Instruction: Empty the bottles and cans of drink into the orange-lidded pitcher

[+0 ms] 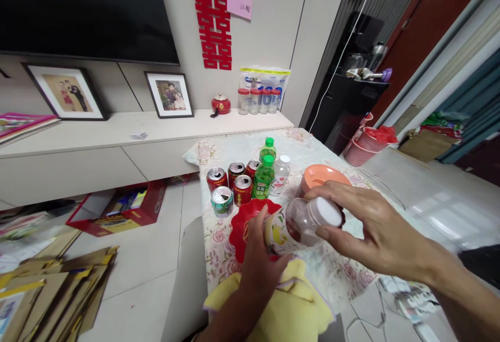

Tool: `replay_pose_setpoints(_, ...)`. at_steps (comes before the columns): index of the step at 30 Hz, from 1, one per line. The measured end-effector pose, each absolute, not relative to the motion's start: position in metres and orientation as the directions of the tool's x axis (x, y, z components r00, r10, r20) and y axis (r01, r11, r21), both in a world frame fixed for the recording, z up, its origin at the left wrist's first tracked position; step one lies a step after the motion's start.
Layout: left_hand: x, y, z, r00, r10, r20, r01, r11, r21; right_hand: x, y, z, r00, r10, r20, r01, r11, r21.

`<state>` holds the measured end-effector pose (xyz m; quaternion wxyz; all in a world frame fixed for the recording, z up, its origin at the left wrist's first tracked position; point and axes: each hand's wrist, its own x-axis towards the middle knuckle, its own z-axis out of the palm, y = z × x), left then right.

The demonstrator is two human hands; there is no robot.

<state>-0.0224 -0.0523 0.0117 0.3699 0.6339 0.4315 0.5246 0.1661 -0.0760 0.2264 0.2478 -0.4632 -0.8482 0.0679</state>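
Tilted bottle [283, 231] is held in the left hand [261, 264], fingers wrapped round it. Its cap [328, 211] is flanked by fingers of the right hand [385, 230], can't be told if gripped.

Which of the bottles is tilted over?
The clear bottle with the yellow fruit label, in the left hand; the two green-capped bottles and other clear bottle stand upright.

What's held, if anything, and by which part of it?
A clear bottle: the left hand has its grip on the labelled lower body. The right hand is at the white cap; can't tell if its grip is closed.
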Motion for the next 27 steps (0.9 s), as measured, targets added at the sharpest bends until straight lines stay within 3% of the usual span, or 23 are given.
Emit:
replay_pose_setpoints(8, -0.029, -0.052, 0.007, 0.009, 0.897, 0.441, 0.339, -0.418, 0.843, 0.168, -0.087, 0.22, -0.415, 0.827, 0.378, 0.813, 0.524, -0.255)
replay_pose_setpoints(14, -0.021, -0.055, 0.003, -0.041, 0.879, 0.475, 0.287, -0.445, 0.848, 0.154, -0.091, 0.223, -0.4, 0.816, 0.417, 0.811, 0.527, -0.254)
replay_pose_setpoints(21, -0.028, -0.06, -0.008, 0.106, 0.906, 0.409, 0.276, -0.422, 0.863, 0.151, -0.09, 0.225, -0.383, 0.802, 0.459, 0.815, 0.527, -0.242)
replay_pose_setpoints(25, -0.039, -0.067, -0.026, 0.455, 0.848, 0.272, 0.361, -0.455, 0.814, 0.171, -0.102, 0.232, -0.363, 0.849, 0.384, 0.854, 0.467, -0.226)
replay_pose_setpoints(27, -0.044, -0.068, -0.038, 0.495, 0.83, 0.256, 0.405, -0.481, 0.778, 0.19, -0.112, 0.236, -0.322, 0.899, 0.298, 0.89, 0.395, -0.228)
